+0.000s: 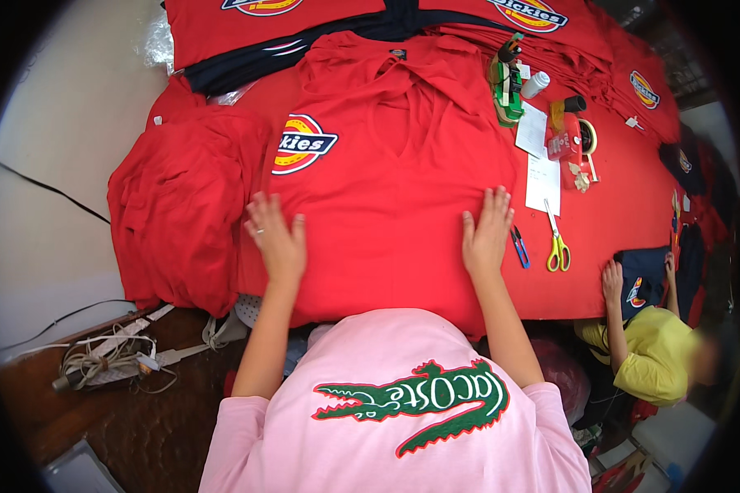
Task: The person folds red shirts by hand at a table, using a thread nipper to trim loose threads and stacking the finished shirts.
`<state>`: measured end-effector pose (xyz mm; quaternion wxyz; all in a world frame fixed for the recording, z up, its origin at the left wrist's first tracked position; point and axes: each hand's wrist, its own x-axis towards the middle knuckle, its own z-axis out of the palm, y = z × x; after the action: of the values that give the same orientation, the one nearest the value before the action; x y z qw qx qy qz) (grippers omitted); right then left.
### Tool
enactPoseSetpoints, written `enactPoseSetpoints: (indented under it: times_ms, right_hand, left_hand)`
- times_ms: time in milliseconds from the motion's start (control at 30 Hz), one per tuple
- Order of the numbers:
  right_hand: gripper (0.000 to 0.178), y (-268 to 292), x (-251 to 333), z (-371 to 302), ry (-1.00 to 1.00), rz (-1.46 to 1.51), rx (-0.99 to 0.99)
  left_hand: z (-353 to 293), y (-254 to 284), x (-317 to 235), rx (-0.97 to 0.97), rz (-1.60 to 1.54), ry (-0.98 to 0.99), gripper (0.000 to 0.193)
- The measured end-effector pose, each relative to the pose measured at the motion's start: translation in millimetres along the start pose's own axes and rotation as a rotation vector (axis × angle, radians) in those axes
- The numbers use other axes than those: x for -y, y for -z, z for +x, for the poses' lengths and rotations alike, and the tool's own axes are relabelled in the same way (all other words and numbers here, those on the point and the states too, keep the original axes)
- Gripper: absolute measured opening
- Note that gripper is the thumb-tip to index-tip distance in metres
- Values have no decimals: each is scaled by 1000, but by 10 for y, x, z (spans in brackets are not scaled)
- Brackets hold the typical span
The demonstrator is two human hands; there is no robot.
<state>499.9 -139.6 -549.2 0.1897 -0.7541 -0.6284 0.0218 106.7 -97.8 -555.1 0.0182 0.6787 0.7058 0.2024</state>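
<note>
A red shirt (378, 222) with a round yellow and blue chest badge is spread on the red-topped table, its neck opening toward the far side. My left hand (277, 241) lies on its left part, fingers spread, a ring on one finger. Flat on the right part rests my right hand (487, 234), fingers stretched out and pointing away. Neither hand holds anything. Close to the right hand lie blue thread snips (520, 247) and yellow-handled scissors (558, 246).
A heap of red garments (185, 205) sits at the left; folded red shirts (543, 49) line the far side. A green tape dispenser (507, 90), white thread spool (536, 84), papers (543, 182) and tape rolls (585, 135) stand right. A co-worker in yellow (654, 353) handles a dark garment (640, 279). Cables (111, 361) lie lower left.
</note>
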Motion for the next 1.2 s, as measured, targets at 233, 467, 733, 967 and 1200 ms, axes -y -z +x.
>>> enactPoseSetpoints:
  times_ms: [233, 467, 733, 967, 1200]
  right_hand:
    - [71, -336, 581, 613, 332, 111, 210]
    - [72, -359, 308, 1466, 157, -180, 28]
    - [64, -378, 260, 1520, 177, -83, -21]
    - [50, 125, -278, 557, -10, 136, -153]
    - [37, 577, -839, -975, -258, -149, 17]
  left_hand:
    - [528, -462, -1232, 413, -162, -684, 71]
    - [1252, -612, -1125, 313, -7, -480, 85]
    - [1250, -622, -1111, 295, -48, -487, 79]
    - [1247, -633, -993, 290, -150, -548, 54]
    - [1191, -511, -1287, 266, -309, -507, 39]
